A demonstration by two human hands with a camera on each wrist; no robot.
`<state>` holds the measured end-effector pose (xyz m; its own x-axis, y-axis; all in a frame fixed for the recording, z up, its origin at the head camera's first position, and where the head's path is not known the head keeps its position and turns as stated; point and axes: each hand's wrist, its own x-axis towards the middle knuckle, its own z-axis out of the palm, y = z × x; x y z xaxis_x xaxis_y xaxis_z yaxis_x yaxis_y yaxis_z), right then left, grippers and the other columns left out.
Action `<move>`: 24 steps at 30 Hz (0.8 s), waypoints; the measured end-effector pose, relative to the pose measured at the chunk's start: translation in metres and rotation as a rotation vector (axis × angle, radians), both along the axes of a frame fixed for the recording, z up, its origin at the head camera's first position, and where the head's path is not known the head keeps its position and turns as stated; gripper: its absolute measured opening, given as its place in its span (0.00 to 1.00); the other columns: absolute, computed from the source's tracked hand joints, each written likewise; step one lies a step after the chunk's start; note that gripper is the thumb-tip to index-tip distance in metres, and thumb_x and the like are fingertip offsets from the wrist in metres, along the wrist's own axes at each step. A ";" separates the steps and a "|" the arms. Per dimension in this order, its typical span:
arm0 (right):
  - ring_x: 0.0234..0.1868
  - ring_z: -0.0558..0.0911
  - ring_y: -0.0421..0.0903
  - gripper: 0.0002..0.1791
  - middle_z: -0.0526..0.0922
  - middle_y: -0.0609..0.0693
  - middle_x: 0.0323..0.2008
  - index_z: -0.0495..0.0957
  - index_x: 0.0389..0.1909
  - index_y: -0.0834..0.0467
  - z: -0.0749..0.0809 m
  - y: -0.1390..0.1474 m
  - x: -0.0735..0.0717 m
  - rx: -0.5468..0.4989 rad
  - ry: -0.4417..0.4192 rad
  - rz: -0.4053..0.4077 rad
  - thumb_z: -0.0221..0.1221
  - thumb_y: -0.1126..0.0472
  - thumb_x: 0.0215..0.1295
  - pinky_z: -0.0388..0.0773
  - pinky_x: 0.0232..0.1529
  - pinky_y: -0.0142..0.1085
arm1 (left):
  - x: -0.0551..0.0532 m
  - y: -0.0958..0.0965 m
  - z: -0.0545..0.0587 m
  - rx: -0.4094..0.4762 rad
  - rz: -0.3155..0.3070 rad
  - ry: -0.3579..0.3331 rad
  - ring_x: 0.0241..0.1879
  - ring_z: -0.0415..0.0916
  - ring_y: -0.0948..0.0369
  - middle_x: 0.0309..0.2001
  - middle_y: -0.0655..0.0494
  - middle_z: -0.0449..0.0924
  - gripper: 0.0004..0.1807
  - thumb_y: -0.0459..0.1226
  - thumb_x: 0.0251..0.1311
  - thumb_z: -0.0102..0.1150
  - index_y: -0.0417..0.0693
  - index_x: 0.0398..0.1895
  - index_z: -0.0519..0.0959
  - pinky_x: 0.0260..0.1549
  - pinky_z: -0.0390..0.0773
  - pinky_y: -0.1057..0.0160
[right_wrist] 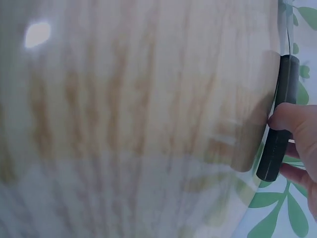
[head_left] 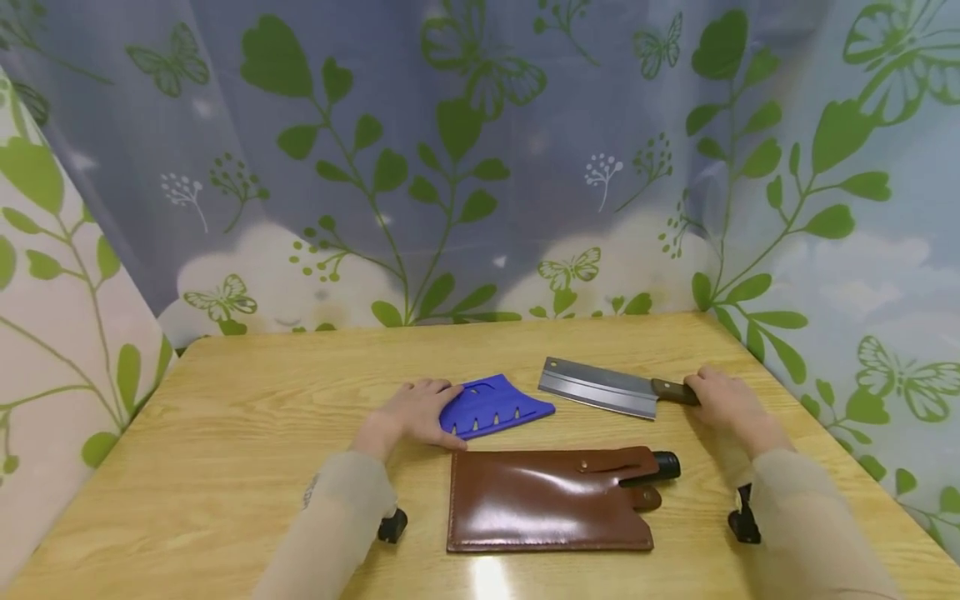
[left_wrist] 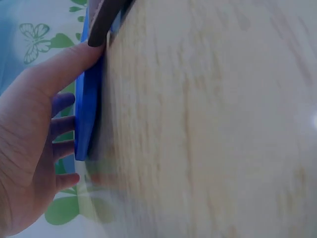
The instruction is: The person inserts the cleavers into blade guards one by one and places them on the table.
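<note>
My left hand (head_left: 416, 414) holds the left end of a flat blue plastic piece (head_left: 498, 408) with teardrop-shaped slots and a pointed right end. In the left wrist view, the thumb lies on the near side of the blue piece (left_wrist: 88, 116), the other fingers on its far side. To the right lies a cleaver (head_left: 600, 388), its wide steel blade pointing left. My right hand (head_left: 727, 406) grips the end of its dark handle. In the right wrist view, thumb and fingers pinch that handle (right_wrist: 272, 156) from opposite sides.
Nearer me, a glossy brown leather sheath (head_left: 540, 504) lies flat between my forearms, a black handle (head_left: 667, 465) sticking out of its right end. All this is on a light wooden table (head_left: 225, 433). Leaf-patterned curtains (head_left: 480, 208) hang behind and at the sides.
</note>
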<state>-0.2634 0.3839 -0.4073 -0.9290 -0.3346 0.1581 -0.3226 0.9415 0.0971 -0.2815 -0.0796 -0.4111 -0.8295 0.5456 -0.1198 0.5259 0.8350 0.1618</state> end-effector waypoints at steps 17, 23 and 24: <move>0.30 0.73 0.52 0.15 0.72 0.57 0.31 0.74 0.40 0.68 0.006 0.017 0.016 -0.163 0.080 0.112 0.64 0.69 0.51 0.71 0.30 0.47 | 0.002 -0.001 0.005 0.034 0.001 0.095 0.56 0.66 0.46 0.57 0.40 0.66 0.55 0.55 0.35 0.68 0.41 0.69 0.59 0.57 0.67 0.51; 0.25 0.70 0.50 0.18 0.72 0.56 0.27 0.74 0.35 0.66 0.007 0.020 0.018 -0.199 0.280 0.225 0.69 0.72 0.42 0.66 0.25 0.44 | 0.003 -0.008 0.002 0.059 -0.011 0.155 0.56 0.66 0.45 0.58 0.38 0.65 0.56 0.54 0.33 0.68 0.40 0.69 0.59 0.56 0.68 0.49; 0.25 0.69 0.49 0.19 0.71 0.56 0.27 0.74 0.35 0.66 0.007 0.020 0.019 -0.197 0.298 0.239 0.70 0.72 0.41 0.65 0.24 0.43 | 0.004 -0.010 0.001 0.064 -0.016 0.161 0.56 0.66 0.45 0.58 0.38 0.65 0.56 0.54 0.33 0.68 0.39 0.69 0.59 0.56 0.68 0.49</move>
<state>-0.2447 0.4039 -0.4001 -0.7333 -0.4714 0.4899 -0.5190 0.8536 0.0446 -0.2773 -0.0895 -0.4101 -0.8264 0.5609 0.0496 0.5623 0.8171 0.1269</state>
